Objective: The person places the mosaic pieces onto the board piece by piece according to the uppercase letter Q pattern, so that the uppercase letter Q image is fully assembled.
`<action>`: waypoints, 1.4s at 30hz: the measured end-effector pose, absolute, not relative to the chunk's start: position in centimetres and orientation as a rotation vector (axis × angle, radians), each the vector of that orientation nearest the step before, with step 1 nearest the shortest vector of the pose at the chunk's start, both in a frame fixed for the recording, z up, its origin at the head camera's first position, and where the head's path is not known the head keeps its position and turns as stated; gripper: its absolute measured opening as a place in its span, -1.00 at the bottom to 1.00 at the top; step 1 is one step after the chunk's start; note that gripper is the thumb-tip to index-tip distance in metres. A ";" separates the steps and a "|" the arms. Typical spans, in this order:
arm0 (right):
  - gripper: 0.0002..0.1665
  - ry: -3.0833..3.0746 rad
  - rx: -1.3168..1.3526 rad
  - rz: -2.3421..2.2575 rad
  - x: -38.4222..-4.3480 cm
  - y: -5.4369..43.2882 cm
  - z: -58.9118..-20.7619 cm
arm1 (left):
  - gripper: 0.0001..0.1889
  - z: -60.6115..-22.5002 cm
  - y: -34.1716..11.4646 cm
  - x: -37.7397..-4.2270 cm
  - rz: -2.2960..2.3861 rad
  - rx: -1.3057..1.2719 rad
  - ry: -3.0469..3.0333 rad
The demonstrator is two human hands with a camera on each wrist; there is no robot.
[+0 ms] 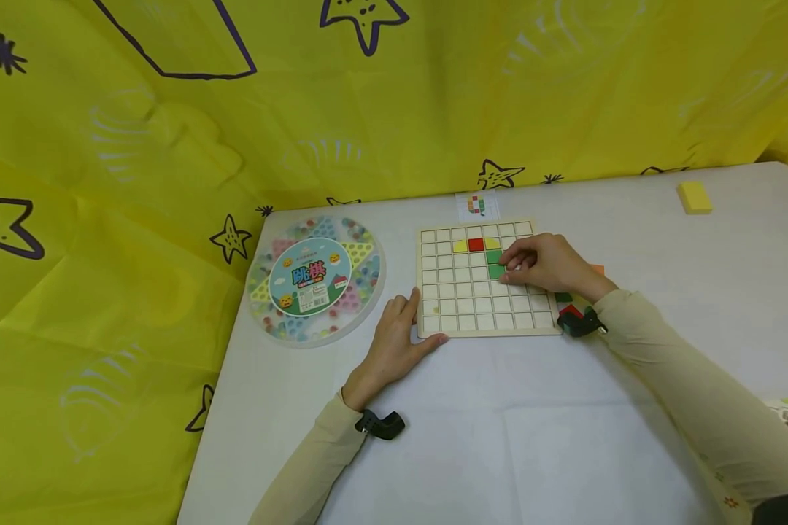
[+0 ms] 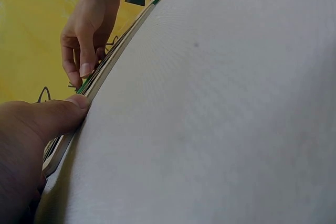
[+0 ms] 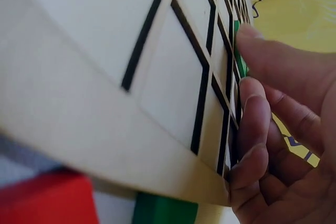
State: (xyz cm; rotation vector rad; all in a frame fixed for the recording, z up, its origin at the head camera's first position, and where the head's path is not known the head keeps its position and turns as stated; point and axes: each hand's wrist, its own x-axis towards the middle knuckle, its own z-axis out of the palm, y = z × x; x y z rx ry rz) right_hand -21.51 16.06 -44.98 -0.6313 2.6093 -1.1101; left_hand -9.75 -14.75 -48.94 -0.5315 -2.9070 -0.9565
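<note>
A light wooden grid board lies on the white table. In its upper part are a red square tile, with a yellow tile on its left and another yellow tile on its right. Below the right one sit two green square tiles, an upper one and a lower one. My right hand has thumb and fingertips at the lower green tile, pinching it; the right wrist view shows green by the thumb. With fingers along its left edge and thumb on its bottom edge, my left hand steadies the board.
A round clear game box stands left of the board. Behind the board lies a small pattern card. Loose red blocks and green blocks lie by the right edge, and a yellow block sits far right.
</note>
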 end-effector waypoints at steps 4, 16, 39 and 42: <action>-0.73 2.615 -0.636 -1.114 -21.5 16.0 -45.0 | 0.04 -48.9 -14.7 -9.8 -0.961 -0.534 -2.906; -0.70 2.612 -0.603 -1.093 -21.6 16.5 -44.9 | 0.04 -48.9 -14.5 -10.1 -0.961 -0.536 -2.931; -0.74 2.690 -0.443 -0.890 -22.0 24.1 -42.5 | 0.05 -48.8 -14.7 -9.6 -0.963 -0.495 -2.927; -0.68 2.675 -0.419 -0.861 -21.8 25.1 -42.5 | 0.04 -48.7 -14.7 -9.6 -0.960 -0.495 -2.936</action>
